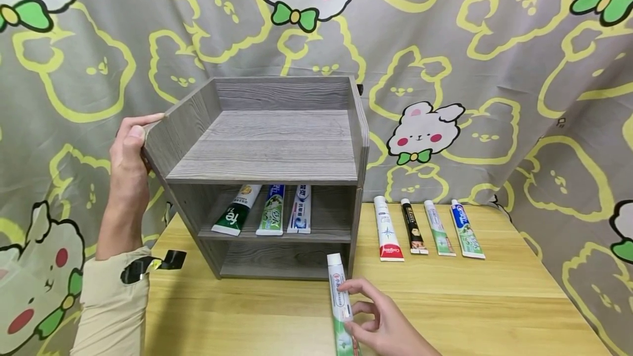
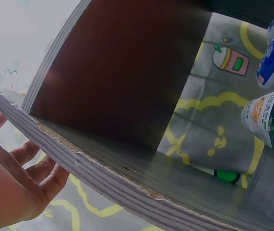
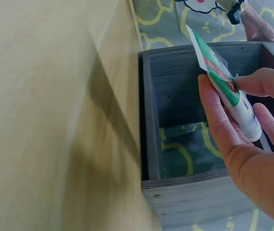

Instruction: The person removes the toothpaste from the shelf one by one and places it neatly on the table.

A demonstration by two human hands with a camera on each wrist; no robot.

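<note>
My left hand grips the upper left side panel of a grey wooden shelf; in the left wrist view its fingers curl around the panel's edge. A white and green toothpaste tube is pinched between the thumb and fingers of my right hand, in front of the shelf's lower right corner. On the middle level lie a dark green and white tube, a blue and green tube and a white and blue tube, side by side.
Right of the shelf, a red and white tube, a black tube, a white and green tube and a blue and green tube lie in a row on the wooden table. A patterned curtain hangs behind.
</note>
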